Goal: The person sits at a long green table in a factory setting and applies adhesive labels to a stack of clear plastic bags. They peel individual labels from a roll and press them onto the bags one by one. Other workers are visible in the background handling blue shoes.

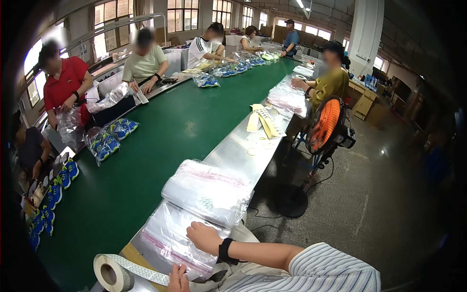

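Plastic bags [170, 238] lie stacked on the bench [233, 151], directly under the right hand [204, 237], fingers curled onto them; left hand [177, 280], nearer, pinches the label strip [141, 270].

The person's left hand [178, 279] is being cut off by the lower edge, so its grip is not showing. The right hand [204, 237] is lying knuckles-up, hiding its fingertips against the clear plastic bags [170, 238]. The label roll [113, 274] is running partly out of frame. The blue shoes [48, 199] at the left rim are dissolving into the dark fisheye border. Co-workers' faces are appearing blurred.
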